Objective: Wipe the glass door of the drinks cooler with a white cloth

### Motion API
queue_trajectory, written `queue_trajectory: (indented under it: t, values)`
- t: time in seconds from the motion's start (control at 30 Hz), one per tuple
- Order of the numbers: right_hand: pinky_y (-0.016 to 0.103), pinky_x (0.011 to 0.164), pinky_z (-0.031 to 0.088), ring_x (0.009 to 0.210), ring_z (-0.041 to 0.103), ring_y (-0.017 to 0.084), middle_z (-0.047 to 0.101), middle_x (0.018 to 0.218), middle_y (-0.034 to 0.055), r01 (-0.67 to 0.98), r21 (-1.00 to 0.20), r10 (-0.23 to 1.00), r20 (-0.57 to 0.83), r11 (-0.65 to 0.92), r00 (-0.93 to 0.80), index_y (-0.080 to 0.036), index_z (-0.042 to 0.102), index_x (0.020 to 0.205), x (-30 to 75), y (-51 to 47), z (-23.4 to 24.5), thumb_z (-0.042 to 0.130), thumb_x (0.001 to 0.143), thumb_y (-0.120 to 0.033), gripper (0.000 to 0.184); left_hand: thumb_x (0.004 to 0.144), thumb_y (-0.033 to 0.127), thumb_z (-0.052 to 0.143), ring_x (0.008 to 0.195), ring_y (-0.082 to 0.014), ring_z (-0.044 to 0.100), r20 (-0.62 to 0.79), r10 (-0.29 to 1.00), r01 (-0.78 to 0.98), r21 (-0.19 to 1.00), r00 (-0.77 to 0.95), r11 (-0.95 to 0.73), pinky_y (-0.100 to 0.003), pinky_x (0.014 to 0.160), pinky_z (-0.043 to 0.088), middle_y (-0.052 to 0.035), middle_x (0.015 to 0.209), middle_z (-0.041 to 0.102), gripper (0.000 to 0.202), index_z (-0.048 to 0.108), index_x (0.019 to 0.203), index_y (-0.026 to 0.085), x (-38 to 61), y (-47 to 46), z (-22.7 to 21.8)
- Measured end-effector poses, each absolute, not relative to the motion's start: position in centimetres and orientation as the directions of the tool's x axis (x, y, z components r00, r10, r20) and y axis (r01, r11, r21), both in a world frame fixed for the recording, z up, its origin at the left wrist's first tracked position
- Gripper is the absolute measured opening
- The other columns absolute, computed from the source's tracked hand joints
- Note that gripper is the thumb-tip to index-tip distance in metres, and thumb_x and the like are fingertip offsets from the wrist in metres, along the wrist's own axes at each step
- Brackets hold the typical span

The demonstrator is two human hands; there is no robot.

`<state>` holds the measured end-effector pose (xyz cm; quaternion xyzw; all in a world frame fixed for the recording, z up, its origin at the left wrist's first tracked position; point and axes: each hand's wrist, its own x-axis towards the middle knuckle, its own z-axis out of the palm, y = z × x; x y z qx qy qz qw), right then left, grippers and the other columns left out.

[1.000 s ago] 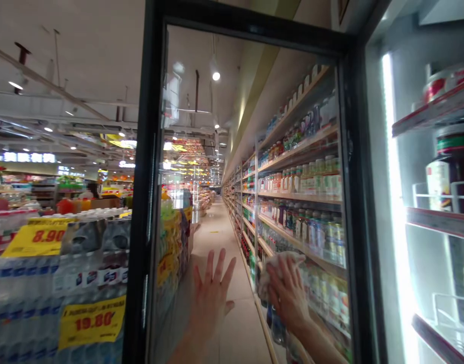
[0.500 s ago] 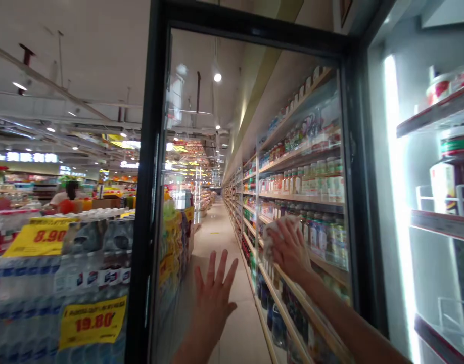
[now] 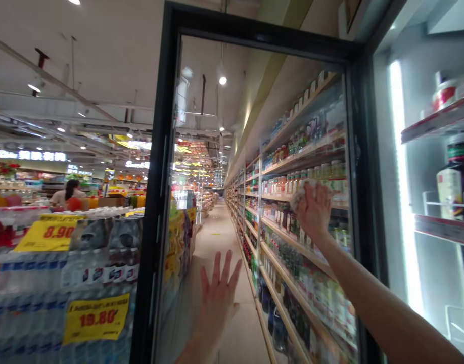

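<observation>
A black-framed glass door stands swung out before me, with the shop aisle visible through its pane. My right hand presses a crumpled whitish cloth against the upper right of the glass, its fingers laid over the cloth. Lower and to the left, my left hand is raised with fingers spread. It holds nothing and appears to rest against the pane, though actual contact is hard to tell.
At right is a lit fridge interior with shelves and a dark bottle. Packs of bottled water with yellow price signs are stacked at left. A person is in the background. Bottle-filled shelves show in the glass.
My right hand has moved the cloth up and to the right across the glass. My left hand stays nearly in place. The view has shifted slightly left.
</observation>
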<state>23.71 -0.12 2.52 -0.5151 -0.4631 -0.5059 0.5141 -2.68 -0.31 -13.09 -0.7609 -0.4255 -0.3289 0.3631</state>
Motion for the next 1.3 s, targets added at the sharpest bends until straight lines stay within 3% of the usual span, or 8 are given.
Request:
queue_trajectory:
  t: [0.07,0.27,0.47,0.63,0.87,1.03,1.2,1.3]
  values:
    - [0.061,0.100,0.030,0.134,0.024,0.038,0.029,0.145,0.0199,0.989,-0.141,-0.073,0.988,-0.051,0.137,-0.013,0.043,0.134,23.4,0.2,3.4,0.032,0.090,-0.031,0.049,0.051,0.064,0.073,0.134,-0.0373,0.027,0.801,0.425,0.888,-0.269,0.422,-0.374,-0.063,0.100,0.032,-0.0093,0.147,0.030,0.111,0.017,0.142,0.035,-2.6,-0.2,-13.3]
    - [0.048,0.107,0.027,0.137,0.022,0.026,0.035,0.145,0.0051,0.893,0.445,0.130,0.883,0.068,-0.450,-0.028,0.049,0.129,18.5,0.9,2.3,0.042,0.086,-0.030,0.043,0.051,0.068,0.070,0.136,-0.0384,0.019,0.834,0.381,0.896,-0.266,0.398,-0.355,-0.065,0.102,0.027,-0.0085,0.149,0.025,0.111,0.016,0.142,0.035,-2.6,0.9,-14.0]
    - [0.054,0.105,0.027,0.136,0.022,0.031,0.031,0.146,0.0113,1.000,0.008,-0.018,1.000,-0.028,-0.009,-0.021,0.044,0.134,18.8,1.3,4.4,0.036,0.088,-0.031,0.047,0.052,0.067,0.071,0.136,-0.0375,0.022,0.817,0.392,0.888,-0.289,0.424,-0.358,-0.063,0.100,0.031,-0.0095,0.148,0.027,0.112,0.015,0.142,0.034,-2.5,0.4,-14.0]
    - [0.048,0.106,0.028,0.137,0.021,0.026,0.034,0.145,0.0043,0.899,0.432,0.128,0.890,0.072,-0.438,-0.029,0.046,0.131,15.9,1.6,3.3,0.040,0.088,-0.033,0.043,0.056,0.065,0.069,0.135,-0.0342,0.027,0.829,0.336,0.872,-0.321,0.447,-0.369,-0.058,0.100,0.034,-0.0061,0.148,0.028,0.106,0.015,0.143,0.034,-3.4,-0.1,-12.3]
    - [0.053,0.106,0.025,0.138,0.018,0.030,0.029,0.148,0.0101,0.984,0.177,0.072,0.981,0.015,-0.178,-0.021,0.043,0.134,16.6,1.5,3.0,0.038,0.089,-0.032,0.046,0.063,0.051,0.073,0.139,-0.0352,0.013,0.873,0.421,0.955,-0.141,0.244,-0.261,-0.058,0.105,0.026,-0.0110,0.152,0.014,0.096,0.025,0.142,0.025,-7.3,0.5,-2.8]
    - [0.046,0.110,0.023,0.137,0.022,0.022,0.037,0.144,0.0008,0.733,0.641,0.155,0.719,0.230,-0.678,-0.032,0.046,0.131,14.3,1.2,0.1,0.043,0.087,-0.031,0.043,0.065,0.051,0.071,0.139,-0.0355,0.010,0.876,0.412,0.951,-0.143,0.250,-0.274,-0.058,0.105,0.027,-0.0111,0.152,0.011,0.094,0.026,0.142,0.024,-7.6,1.1,-2.4]
    - [0.054,0.109,0.021,0.139,0.017,0.028,0.031,0.147,0.0070,0.966,0.238,0.114,0.962,0.101,-0.249,-0.024,0.045,0.133,14.0,1.9,5.8,0.038,0.089,-0.032,0.045,0.065,0.047,0.072,0.139,-0.0357,0.008,0.871,0.423,0.949,-0.133,0.249,-0.285,-0.058,0.105,0.026,-0.0127,0.152,0.011,0.095,0.024,0.143,0.021,-7.4,1.2,-3.2]
    - [0.052,0.109,0.021,0.139,0.015,0.028,0.028,0.149,0.0058,0.934,0.327,0.128,0.930,0.147,-0.346,-0.025,0.044,0.133,12.6,2.1,6.4,0.040,0.088,-0.030,0.045,0.068,0.047,0.070,0.139,-0.0354,0.008,0.874,0.419,0.951,-0.134,0.246,-0.278,-0.058,0.106,0.025,-0.0134,0.152,0.011,0.093,0.024,0.143,0.020,-7.3,1.1,-3.2]
